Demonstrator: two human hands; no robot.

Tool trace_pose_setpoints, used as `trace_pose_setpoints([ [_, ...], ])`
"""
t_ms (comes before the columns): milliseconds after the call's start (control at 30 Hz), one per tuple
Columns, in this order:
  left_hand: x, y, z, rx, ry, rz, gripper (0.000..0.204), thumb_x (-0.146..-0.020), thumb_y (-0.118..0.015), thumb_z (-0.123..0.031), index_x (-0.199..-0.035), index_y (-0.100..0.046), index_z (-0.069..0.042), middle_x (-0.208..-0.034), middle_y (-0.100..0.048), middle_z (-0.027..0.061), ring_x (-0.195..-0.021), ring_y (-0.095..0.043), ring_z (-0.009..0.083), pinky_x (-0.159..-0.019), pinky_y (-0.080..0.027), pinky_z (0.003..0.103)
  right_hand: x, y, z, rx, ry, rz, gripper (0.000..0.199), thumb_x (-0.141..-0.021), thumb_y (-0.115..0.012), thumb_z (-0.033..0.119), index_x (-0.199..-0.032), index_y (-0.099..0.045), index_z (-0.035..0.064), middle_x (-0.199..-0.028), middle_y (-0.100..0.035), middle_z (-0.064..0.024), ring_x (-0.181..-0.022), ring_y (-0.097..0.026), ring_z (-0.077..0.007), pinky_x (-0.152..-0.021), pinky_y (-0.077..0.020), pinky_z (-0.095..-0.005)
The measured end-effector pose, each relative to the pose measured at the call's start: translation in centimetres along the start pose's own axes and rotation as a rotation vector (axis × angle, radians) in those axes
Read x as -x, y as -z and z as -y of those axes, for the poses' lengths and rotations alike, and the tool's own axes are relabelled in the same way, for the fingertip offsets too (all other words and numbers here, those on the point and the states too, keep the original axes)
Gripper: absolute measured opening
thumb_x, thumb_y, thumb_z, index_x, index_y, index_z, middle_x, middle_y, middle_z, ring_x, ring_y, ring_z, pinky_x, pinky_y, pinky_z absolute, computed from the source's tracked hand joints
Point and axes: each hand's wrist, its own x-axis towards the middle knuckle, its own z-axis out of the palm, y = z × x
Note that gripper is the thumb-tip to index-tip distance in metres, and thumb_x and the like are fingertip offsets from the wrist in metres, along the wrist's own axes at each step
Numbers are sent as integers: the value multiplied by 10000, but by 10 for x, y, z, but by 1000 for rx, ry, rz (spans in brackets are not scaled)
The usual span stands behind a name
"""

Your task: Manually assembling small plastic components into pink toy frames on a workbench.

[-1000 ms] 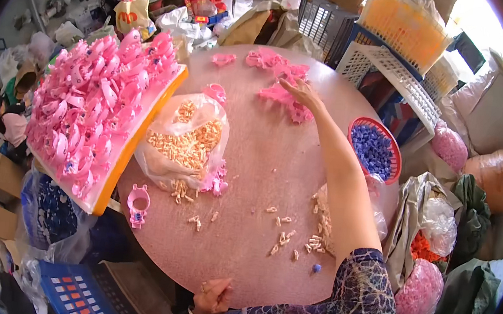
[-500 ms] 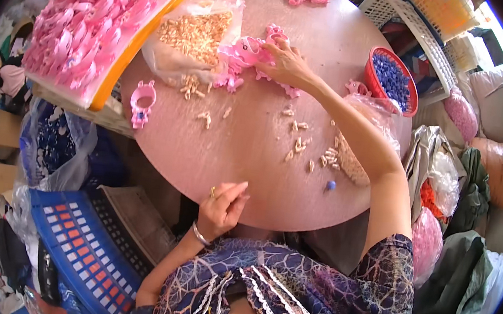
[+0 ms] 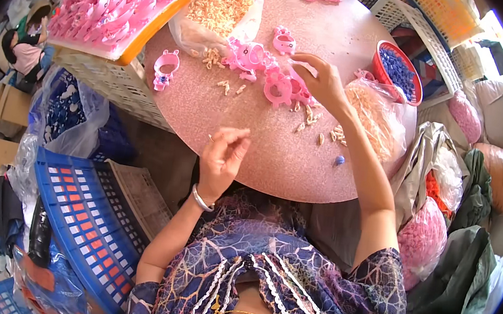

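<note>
Several pink plastic animal-shaped pieces with round openings (image 3: 278, 87) lie in a cluster on the round pinkish table (image 3: 298, 177). My right hand (image 3: 322, 83) reaches over the right end of the cluster. Its thumb and forefinger are apart, close to a pink piece; whether they touch it is hard to see. A single pink piece (image 3: 284, 41) lies just beyond. My left hand (image 3: 222, 159) hovers over the near table edge, fingers loosely bent, with nothing visible in them. Small cream-coloured pieces (image 3: 309, 119) are scattered between my hands and the cluster.
An open clear bag of cream pieces (image 3: 217, 15) stands beyond the cluster; another bag (image 3: 375, 118) lies by my right forearm. A red basket of blue parts (image 3: 418, 92) is at right. Pink pieces heap in a yellow-edged tray (image 3: 143, 40) at far left. A blue bead (image 3: 340, 160) lies near.
The pink cluster has come nearer to me along with my right hand, which has drawn back. My left hand has moved forward over the table edge. The whole view has shifted slightly.
</note>
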Motion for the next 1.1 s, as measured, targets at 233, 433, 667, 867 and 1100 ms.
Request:
trace_pose_setpoints([
  [233, -147, 31, 16, -1084, -577, 131, 519, -787, -608, 68, -1283, -612, -82, -1373, -581, 62, -1297, -477, 309, -1072, -406, 410, 63, -24, 28, 191, 161, -95, 273, -848, -688, 56, -1119, -712, 72, -1221, -675, -121, -1223, -569, -284, -1053, -430, -433],
  [433, -228, 24, 45, -1385, -571, 566, 824, -836, -659, -76, -1553, -297, -260, -1477, -505, 27, -1417, -375, 249, -1177, -255, 500, 66, -51, 20, 510, 253, -74, 332, -774, -597, 15, -1073, -708, 106, -1245, -642, -47, -1201, -518, -270, -1044, -400, -401],
  [667, -210, 9, 33, -1300, -657, 446, 413, -877, -545, -62, -1255, -637, -202, -1088, -701, 63, -1088, -608, 182, -1021, -378, 450, 75, -41, 30, 376, 320, -267, 205, -772, -621, -3, -939, -689, 94, -1005, -682, -32, -911, -620, -247, -845, -485, -388],
  [867, -180, 30, 40, -994, -444, -100, 327, -779, -718, -66, -1089, -623, -27, -1011, -673, 175, -923, -670, 304, -812, -511, 455, 104, -39, 15, 438, 228, -205, 223, -754, -608, -22, -950, -679, 58, -1022, -678, -56, -950, -624, -263, -850, -491, -394],
  [1100, -125, 106, 92, -916, -166, -380, 598, -689, -856, -169, -1193, -560, -42, -1031, -643, 179, -957, -624, 370, -890, -463, 458, 80, -41, 46, 437, 221, -243, 256, -776, -747, 102, -1028, -702, 102, -1178, -659, -45, -1022, -599, -249, -880, -443, -398],
])
